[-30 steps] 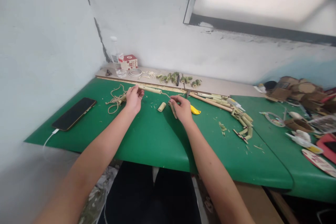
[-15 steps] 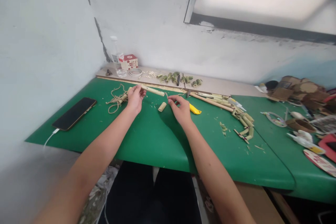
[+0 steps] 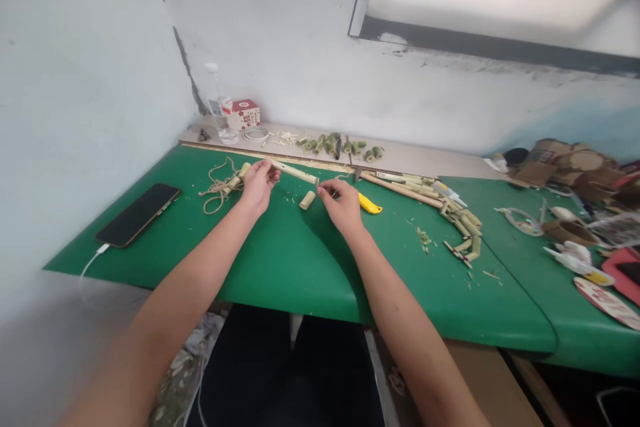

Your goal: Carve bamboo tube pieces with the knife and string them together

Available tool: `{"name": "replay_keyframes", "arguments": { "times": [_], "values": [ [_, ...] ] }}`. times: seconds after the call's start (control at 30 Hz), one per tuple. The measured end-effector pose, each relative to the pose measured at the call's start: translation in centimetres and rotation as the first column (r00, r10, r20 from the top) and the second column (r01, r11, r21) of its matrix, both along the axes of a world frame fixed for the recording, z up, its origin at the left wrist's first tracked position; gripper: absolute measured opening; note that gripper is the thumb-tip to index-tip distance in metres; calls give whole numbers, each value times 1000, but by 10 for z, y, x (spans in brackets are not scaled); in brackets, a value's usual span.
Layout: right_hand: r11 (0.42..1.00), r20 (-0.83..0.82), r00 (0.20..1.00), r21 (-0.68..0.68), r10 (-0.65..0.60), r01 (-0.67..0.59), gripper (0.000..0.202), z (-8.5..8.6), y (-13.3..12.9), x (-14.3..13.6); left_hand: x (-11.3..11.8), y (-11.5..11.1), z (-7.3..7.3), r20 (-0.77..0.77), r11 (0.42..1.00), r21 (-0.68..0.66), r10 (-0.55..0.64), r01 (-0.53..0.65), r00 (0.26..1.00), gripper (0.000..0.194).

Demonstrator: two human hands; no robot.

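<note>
Pale, slender bamboo tube (image 3: 296, 172) is held above the green-covered table (image 3: 290, 267), slanting down from the left hand to just beside the right. The left hand (image 3: 259, 185) is closed around its far left end, thumb and fingers narrow on it. The right hand (image 3: 342, 203) has thumb and forefinger pinched close at the tube's other end, on a short bit of thin brown twine (image 3: 317, 182); the fingers hide most of that twine.

Below the tube, a short, stubby bamboo piece (image 3: 307, 200) lies on the table between the hands. Just beside the right hand is a yellow-handled tool (image 3: 370, 203), partly covered by it. Left of the left hand lies a loose tangle of tan cord (image 3: 215, 195) with bamboo pieces, and farther left a black phone (image 3: 139, 215) with a white cable (image 3: 91, 263) plugged in.

Rightward, a long wooden handle (image 3: 405, 191) lies beside pale bamboo sticks (image 3: 417, 181), near a linked cluster of cut bamboo segments (image 3: 467, 230). Along the wall, a grey board (image 3: 430, 161) bears a clear plastic bottle (image 3: 220, 110), a red-and-white box (image 3: 245, 116) and short green bamboo pieces (image 3: 330, 145).
</note>
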State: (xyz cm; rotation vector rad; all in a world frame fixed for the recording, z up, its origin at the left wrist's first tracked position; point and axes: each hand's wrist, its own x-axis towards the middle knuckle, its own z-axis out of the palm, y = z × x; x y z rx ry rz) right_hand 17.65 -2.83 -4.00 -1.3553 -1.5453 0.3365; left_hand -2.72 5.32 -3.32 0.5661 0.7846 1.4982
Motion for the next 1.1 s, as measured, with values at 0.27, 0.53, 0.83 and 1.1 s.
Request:
{"name": "replay_keyframes", "arguments": {
  "times": [0.27,0.53,0.83,1.1],
  "values": [
    [999,6,999,4,-37,37,19,2,0,-1,1,-1,-1,-49,999,11,-34,34,998,22],
    [999,-43,999,-39,-33,32,19,4,-1,-2,2,-3,0,-106,998,58,-21,27,994,21],
    [999,-76,997,-44,-5,1,18,7,-3,-6,0,-2,0,-129,999,36,29,-25,991,22],
    [999,-129,991,15,-37,39,18,3,-2,-7,1,-1,-3,-172,999,39,31,-25,985,22]
  ]
}}
